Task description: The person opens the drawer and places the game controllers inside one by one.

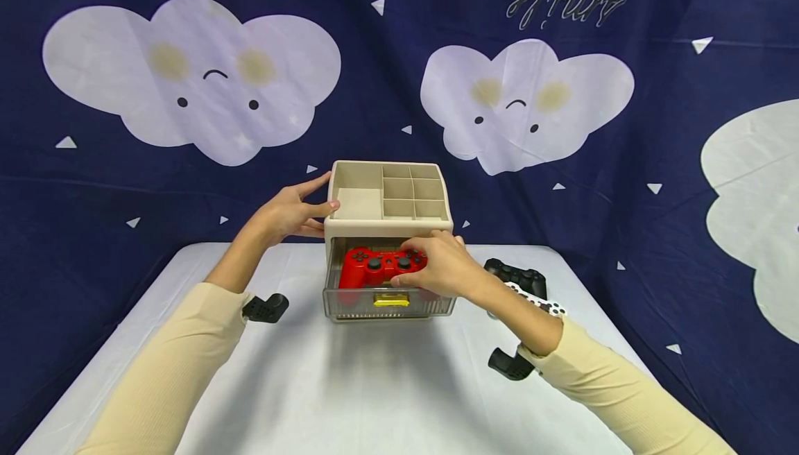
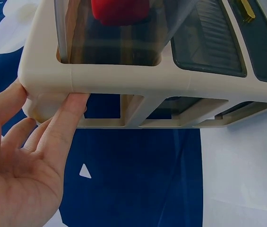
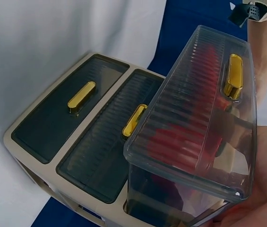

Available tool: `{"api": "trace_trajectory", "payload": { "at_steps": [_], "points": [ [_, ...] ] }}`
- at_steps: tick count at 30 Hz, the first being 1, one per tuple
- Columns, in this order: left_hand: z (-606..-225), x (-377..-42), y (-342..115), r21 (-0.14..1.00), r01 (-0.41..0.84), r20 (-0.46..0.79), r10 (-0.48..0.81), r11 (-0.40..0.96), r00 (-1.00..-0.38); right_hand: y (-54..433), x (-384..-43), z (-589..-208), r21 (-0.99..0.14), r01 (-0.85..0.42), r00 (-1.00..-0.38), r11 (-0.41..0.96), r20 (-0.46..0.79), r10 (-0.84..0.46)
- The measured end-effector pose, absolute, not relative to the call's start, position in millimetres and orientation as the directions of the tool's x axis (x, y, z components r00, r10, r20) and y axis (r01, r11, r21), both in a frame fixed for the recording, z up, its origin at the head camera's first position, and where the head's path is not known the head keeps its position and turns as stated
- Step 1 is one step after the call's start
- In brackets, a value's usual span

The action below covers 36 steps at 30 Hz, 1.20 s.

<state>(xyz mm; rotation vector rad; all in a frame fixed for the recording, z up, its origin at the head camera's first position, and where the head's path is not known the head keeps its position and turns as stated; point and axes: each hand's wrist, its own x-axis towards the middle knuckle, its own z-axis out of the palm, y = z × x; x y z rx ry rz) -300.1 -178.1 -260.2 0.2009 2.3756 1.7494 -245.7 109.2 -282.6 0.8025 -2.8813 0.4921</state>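
Observation:
A cream drawer organizer (image 1: pixel 389 228) stands on the table, its clear top drawer (image 1: pixel 362 307) pulled out. Inside that drawer lies a red game controller (image 1: pixel 365 271), facing up. My right hand (image 1: pixel 446 264) reaches over the drawer's front and grips the controller's right side, thumb near, fingers beyond; that handle is hidden. Through the drawer wall the controller (image 3: pixel 180 146) shows blurred in the right wrist view. My left hand (image 1: pixel 290 212) holds the organizer's upper left side, with one digit over the rim. In the left wrist view, the left hand's fingers (image 2: pixel 60 125) touch its corner.
Black (image 1: pixel 518 276) and white (image 1: pixel 537 300) game controllers lie on the table right of the organizer, partly behind my right forearm. Divided compartments (image 1: pixel 412 190) top the organizer. Two lower drawers with gold handles (image 3: pixel 82 96) are closed. A dark blue cloud-print curtain (image 1: pixel 381 94) hangs behind.

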Motion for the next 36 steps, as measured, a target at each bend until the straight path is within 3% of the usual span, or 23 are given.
{"api": "trace_trajectory", "payload": {
  "at_steps": [23, 36],
  "points": [
    [-259.4, -298.9, -178.1, 0.954, 0.001, -0.068, 0.217, 0.301, -0.974, 131.5, -230.9, -265.3, -0.339, -0.529, -0.848, 0.778, 0.248, -0.469],
    [-259.3, -298.7, -178.9, 0.952, 0.009, -0.062, 0.223, 0.307, -0.973, 160.6, -214.0, -267.8, -0.381, -0.436, -0.898, 0.815, 0.120, -0.424]
  ]
}}
